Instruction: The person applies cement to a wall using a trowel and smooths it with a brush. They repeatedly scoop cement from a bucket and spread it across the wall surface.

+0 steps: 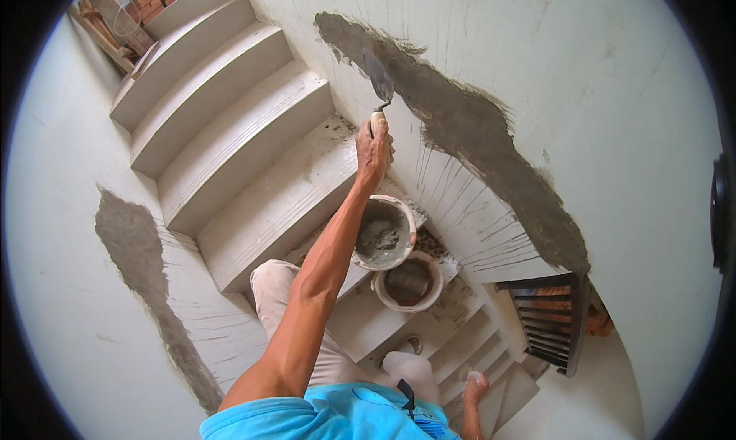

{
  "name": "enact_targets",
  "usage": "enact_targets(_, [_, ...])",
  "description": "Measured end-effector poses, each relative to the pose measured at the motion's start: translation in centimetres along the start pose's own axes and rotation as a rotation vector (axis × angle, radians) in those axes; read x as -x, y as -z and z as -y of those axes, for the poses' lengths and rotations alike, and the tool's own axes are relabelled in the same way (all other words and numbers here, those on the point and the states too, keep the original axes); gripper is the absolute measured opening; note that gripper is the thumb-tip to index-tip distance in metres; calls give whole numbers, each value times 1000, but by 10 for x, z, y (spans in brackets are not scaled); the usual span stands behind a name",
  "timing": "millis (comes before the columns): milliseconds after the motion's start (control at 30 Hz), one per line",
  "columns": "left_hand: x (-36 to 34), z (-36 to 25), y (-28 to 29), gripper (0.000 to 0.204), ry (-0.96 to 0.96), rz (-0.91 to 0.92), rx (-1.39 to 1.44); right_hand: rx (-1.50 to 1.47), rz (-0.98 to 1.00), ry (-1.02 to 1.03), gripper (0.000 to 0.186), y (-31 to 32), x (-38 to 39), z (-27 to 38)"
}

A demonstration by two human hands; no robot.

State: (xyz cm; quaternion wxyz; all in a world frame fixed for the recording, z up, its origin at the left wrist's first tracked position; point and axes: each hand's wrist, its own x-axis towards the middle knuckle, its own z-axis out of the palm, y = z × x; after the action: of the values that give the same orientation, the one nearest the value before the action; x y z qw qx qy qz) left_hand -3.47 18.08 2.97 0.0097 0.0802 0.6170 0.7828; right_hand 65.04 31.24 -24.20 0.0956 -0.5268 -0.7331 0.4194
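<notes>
We held the trowel (379, 81) up beside the right wall (613, 118), its blade in front of a dark grey patch (475, 126), though whether they touched we could not tell; our left hand (373, 152) was closed round the pale handle; our right hand (475, 386) hung low, and we could not tell whether it gripped anything; below the left hand stood a bucket (414, 229) of wet grey mix (381, 234), just beside a second bucket (438, 283); pale stairs (245, 145) curved up on our left, a dark railing (575, 321) stood at lower right, and another grey patch (134, 237) marked the left wall (61, 287).
</notes>
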Motion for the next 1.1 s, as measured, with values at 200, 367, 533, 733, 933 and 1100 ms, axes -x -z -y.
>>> enact_targets(200, [-17,2,-14,35,-16,-20,-18,15,-38,-59,7,12,18,-46])
enact_targets(367, [-24,9,-25,36,-42,-29,14,19,2,-138,9,28,37,-3])
enact_targets(533, [-18,16,-41,36,-21,-22,87,41,-55,134,8,21,35,-27])
enact_targets(733, [15,20,-30,36,15,25,-97,6,-53,-120,16,1,22,-51])
enact_targets(933, [-13,16,-11,37,-33,-69,-40,-109,69,-317,14,22,14,36])
enact_targets(1100, [-36,12,-21,37,0,-53,33,-134,53,-210,17,27,12,26])
